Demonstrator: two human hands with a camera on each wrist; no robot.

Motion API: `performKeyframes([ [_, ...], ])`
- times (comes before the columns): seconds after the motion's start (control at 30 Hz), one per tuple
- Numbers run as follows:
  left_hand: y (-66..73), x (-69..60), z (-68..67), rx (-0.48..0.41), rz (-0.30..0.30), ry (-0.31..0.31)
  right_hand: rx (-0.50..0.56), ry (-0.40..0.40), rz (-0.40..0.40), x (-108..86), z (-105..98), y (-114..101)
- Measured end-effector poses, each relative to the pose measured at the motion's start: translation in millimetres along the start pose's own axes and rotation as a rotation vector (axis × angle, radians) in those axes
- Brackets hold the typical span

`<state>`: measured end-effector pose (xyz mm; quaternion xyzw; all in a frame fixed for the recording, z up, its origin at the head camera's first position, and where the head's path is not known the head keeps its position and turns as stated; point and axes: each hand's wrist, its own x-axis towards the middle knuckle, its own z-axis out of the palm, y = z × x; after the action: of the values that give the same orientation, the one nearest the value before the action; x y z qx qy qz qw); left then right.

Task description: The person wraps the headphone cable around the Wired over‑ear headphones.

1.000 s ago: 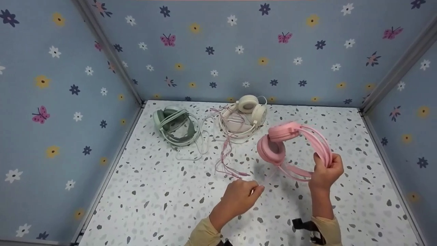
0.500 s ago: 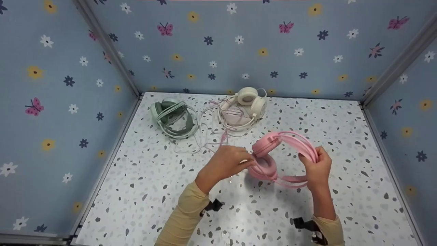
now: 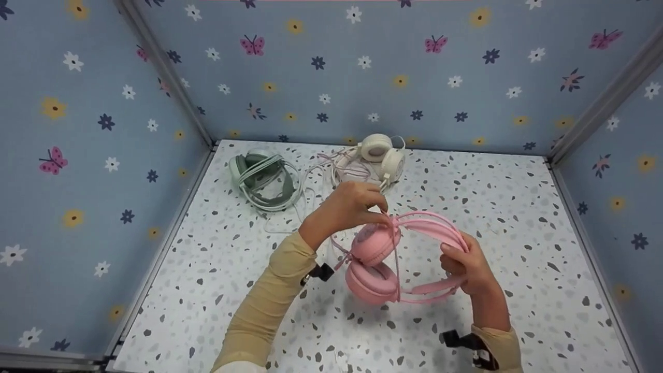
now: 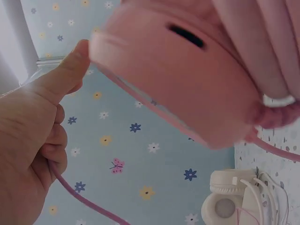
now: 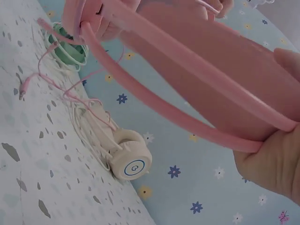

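Note:
A pair of pink headphones (image 3: 374,246) is held up off the table, its ear cups toward the left. My right hand (image 3: 475,267) grips the headband (image 3: 432,226) at its right side. At the upper ear cup, my left hand (image 3: 348,208) pinches the pink cable (image 3: 397,267), which runs down across the headphones to the lower cup. From the left wrist view, the cable (image 4: 89,202) comes out of the curled fingers, and a pink ear cup (image 4: 173,79) is close by. The cable's plug end (image 5: 24,86) hangs loose in the right wrist view.
Green headphones (image 3: 264,181) with a coiled cable lie at the back left of the speckled white table (image 3: 523,217). White headphones (image 3: 391,163) lie at the back middle, partly behind my left hand. Flower-patterned walls (image 3: 342,77) enclose the back and sides.
My left hand has moved from the table up to the headphones and now holds the cable across them. The pink headphones have shifted left and lower, still in my right hand.

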<state>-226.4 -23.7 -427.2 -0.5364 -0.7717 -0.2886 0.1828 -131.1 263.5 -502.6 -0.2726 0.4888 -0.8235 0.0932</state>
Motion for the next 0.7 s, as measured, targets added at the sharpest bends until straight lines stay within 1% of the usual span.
performKeyframes([
  [0.07, -7.1, 1.0, -1.2, -0.078, -0.045, -0.053, 0.081, -0.099, -0.015, 1.3, -2, 4],
  [0.13, -13.0, 1.8, -2.1, -0.149, -0.097, -0.111, 0.117, -0.159, -0.014, 3.0, -2, 7],
  [0.2, -17.6, 3.3, -2.4, -0.199, -0.147, -0.165, 0.143, -0.194, 0.0, 4.4, -1, 9],
  [0.3, -21.9, 7.0, -2.7, -0.263, -0.198, -0.214, 0.212, -0.223, 0.028, 5.8, 2, 11],
  [0.4, -22.1, 11.6, -3.4, -0.356, -0.207, -0.237, 0.287, -0.249, 0.032, 6.4, 4, 13],
  [0.47, -20.2, 13.4, -3.7, -0.458, -0.208, -0.27, 0.32, -0.282, 0.008, 6.5, 6, 14],
  [0.5, -18.9, 13.8, -4.1, -0.516, -0.213, -0.297, 0.341, -0.304, -0.004, 6.5, 7, 14],
  [0.53, -17.7, 13.6, -4.4, -0.574, -0.218, -0.327, 0.361, -0.328, -0.018, 6.3, 8, 14],
  [0.6, -15.3, 11.4, -4.8, -0.671, -0.253, -0.384, 0.389, -0.384, -0.055, 6.0, 12, 12],
  [0.7, -13.8, 5.2, -1.6, -0.775, -0.29, -0.427, 0.451, -0.472, -0.1, 6.6, 17, 9],
])
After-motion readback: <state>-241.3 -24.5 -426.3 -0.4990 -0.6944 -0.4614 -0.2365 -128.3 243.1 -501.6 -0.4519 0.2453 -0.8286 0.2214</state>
